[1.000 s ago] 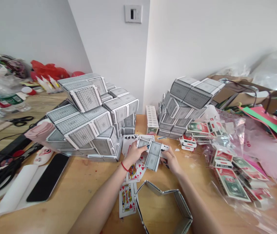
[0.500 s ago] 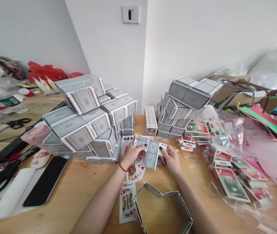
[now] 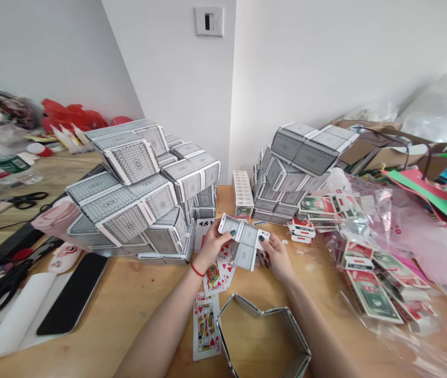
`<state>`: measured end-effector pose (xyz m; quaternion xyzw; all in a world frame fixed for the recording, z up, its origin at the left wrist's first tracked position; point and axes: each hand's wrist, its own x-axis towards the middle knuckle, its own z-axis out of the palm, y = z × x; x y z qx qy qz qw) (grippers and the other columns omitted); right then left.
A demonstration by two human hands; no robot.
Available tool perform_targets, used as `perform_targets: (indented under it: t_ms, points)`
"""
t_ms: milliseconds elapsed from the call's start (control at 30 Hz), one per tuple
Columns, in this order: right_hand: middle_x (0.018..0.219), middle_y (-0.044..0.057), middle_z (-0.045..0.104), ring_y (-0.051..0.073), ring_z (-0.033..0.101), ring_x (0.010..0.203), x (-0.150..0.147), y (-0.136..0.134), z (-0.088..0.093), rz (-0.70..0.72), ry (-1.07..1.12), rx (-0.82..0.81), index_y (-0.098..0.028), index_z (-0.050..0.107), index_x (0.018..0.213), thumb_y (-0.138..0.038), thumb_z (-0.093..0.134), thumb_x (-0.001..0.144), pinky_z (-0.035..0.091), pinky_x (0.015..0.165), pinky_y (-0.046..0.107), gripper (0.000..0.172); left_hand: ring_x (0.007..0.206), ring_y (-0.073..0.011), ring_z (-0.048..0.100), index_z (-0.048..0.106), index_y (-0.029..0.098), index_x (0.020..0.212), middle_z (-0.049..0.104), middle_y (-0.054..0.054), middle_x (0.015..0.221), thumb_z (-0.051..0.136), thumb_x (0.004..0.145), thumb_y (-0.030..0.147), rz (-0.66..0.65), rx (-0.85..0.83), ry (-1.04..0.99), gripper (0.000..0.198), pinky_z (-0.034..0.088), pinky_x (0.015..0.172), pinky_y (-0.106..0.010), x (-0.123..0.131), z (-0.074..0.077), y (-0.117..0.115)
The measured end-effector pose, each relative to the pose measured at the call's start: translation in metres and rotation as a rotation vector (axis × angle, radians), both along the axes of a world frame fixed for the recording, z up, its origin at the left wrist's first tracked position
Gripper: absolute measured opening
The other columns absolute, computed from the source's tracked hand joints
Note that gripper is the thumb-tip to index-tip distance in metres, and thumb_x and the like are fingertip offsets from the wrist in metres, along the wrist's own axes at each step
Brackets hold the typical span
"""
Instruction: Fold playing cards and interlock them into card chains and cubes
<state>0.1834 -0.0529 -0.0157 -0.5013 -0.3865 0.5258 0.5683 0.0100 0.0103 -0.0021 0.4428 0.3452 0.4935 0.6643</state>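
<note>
While gripping joined cards [image 3: 246, 242]: tilting the left end slightly higher in the frame than half a second ago, apparently adjusting the angle at a fold, so probably still shaping rather than setting down.
Left hand [image 3: 212, 247]: pinching the left end, nearly closed, pressing with the thumb on top and tucking other fingers underneath, partly out of sight.
Right hand [image 3: 278, 257]: pinching the white right-hand edge, nearly closed, thumb against the upper face, curling the remaining fingers below.
Card position: lying at the centre of the frame, overlapping face-up cards [image 3: 214, 281] in view, not clearly touching them.
Folded ring [image 3: 297, 336]: standing on the tabletop [image 3: 129, 283] at lower centre.
Left stack [image 3: 131, 205]: rising at centre-left.
Right stack [image 3: 302, 157]: rising right of centre.
</note>
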Motion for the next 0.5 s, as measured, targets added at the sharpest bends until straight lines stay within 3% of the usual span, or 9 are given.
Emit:
perform_targets:
  t_ms: [133,233,367,500]
  points:
    - [0.051,-0.005,0.056,0.007,0.046,0.033,-0.007,-0.002,0.001,0.220,0.168,-0.052,-0.019,0.046,0.077,-0.044,0.062,0.074,0.038,0.033,0.018,0.030,0.100,-0.0217,0.058,0.059,0.018,0.100,0.064,-0.006,0.106,0.062,0.069,0.034,-0.081,-0.101,-0.222,0.035,0.045,0.086,-0.033,0.007,0.005,-0.001]
    - [0.058,0.002,0.064,0.011,0.056,0.039,-0.012,-0.004,0.003,0.384,0.256,-0.148,-0.016,0.049,0.072,-0.041,0.064,0.072,0.045,0.037,0.020,0.029,0.097,-0.0223,0.060,0.062,0.015,0.085,0.066,-0.007,0.094,0.056,0.074,0.043,-0.109,-0.218,-0.337,0.030,0.046,0.084,-0.033,0.010,0.004,0.002]
    - [0.059,0.007,0.066,0.013,0.059,0.040,-0.016,-0.005,0.005,0.482,0.273,-0.226,-0.010,0.055,0.065,-0.038,0.064,0.071,0.047,0.036,0.020,0.030,0.085,-0.0197,0.063,0.057,0.016,0.068,0.063,-0.003,0.070,0.057,0.073,0.044,0.053,-0.324,-0.422,0.028,0.048,0.084,-0.033,0.011,0.005,0.009]
    - [0.054,0.009,0.065,0.014,0.059,0.039,-0.020,-0.004,0.006,0.508,0.226,-0.253,-0.009,0.056,0.060,-0.041,0.064,0.070,0.048,0.036,0.022,0.034,0.077,-0.0190,0.064,0.054,0.015,0.067,0.059,-0.003,0.062,0.056,0.076,0.042,0.134,-0.489,-0.512,0.028,0.049,0.084,-0.036,0.011,0.010,0.010]
